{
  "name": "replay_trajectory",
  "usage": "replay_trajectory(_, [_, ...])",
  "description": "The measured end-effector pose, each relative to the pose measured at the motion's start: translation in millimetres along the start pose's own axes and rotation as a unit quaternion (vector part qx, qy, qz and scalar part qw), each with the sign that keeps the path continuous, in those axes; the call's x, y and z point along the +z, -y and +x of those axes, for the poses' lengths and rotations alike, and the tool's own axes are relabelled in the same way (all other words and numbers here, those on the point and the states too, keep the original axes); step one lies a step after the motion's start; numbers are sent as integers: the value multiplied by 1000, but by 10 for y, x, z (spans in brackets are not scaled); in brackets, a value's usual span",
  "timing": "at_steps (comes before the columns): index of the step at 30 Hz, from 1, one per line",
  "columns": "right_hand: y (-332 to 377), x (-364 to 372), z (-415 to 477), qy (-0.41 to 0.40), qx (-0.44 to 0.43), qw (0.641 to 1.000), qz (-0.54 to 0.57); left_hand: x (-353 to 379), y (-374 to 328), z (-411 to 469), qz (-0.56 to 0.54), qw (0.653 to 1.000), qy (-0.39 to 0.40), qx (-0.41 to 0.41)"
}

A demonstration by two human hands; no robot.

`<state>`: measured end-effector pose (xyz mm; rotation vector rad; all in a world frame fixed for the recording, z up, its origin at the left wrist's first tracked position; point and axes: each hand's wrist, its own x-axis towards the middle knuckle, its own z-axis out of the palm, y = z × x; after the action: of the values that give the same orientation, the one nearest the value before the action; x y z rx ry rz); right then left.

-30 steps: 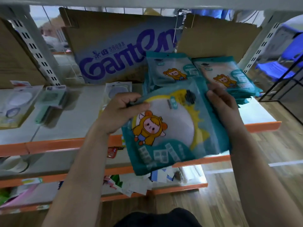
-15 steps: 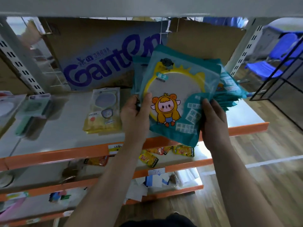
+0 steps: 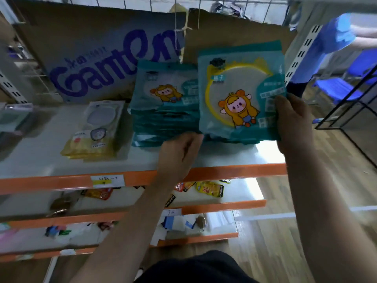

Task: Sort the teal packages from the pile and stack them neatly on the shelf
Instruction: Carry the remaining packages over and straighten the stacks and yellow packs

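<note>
Head view: right hand (image 3: 293,123) grip is closed on the right edge of a flat teal plastic package with a yellow ring and cartoon figure (image 3: 238,94), thumb on the front face, fingers behind. Package is tilted up toward the camera, lower edge at the top of the right stack of teal packages (image 3: 230,139), which sits at the right end of the white shelf with orange front lip (image 3: 51,156). Second teal stack (image 3: 163,113) touches it on the left. Left hand (image 3: 179,154) is at the package's lower-left corner. Its back faces the camera, so can't tell if that grip pinches or just touches. Both forearms reach forward and up, right one higher. My take on the step: lay it flat, face up, print aligned with those beneath, and square the front edge with the left hand. The film looks slick, so let go only once it's seated. Leave the pale yellow packages (image 3: 91,137) alone.
</note>
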<state>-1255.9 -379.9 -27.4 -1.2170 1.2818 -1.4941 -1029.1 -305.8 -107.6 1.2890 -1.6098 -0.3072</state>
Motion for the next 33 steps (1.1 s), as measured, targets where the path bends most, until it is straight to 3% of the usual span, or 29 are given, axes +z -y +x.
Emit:
replay_trajectory(6, [-127,-218,741,-25,2,994,-107,202,359,-260,287,957,32,35])
replay_trajectory(12, [-187,-165,971,-5,21,982,-187,282,375,-244,389,921,11,32])
replay_trajectory(17, [-202,-86,961,-50,-42,959,-277,275,366,-271,413,910,14,26])
replay_trajectory(28, [-145,-98,840,-35,-80,886,-455,249,298,-261,384,922,48,-29])
replay_trajectory(31, [-39,-7,759,-36,-145,848,-508,196,277,-257,347,935,53,-51])
replay_trajectory(33, [-2,122,667,-6,-193,846,-498,112,281,-278,318,945,52,-64])
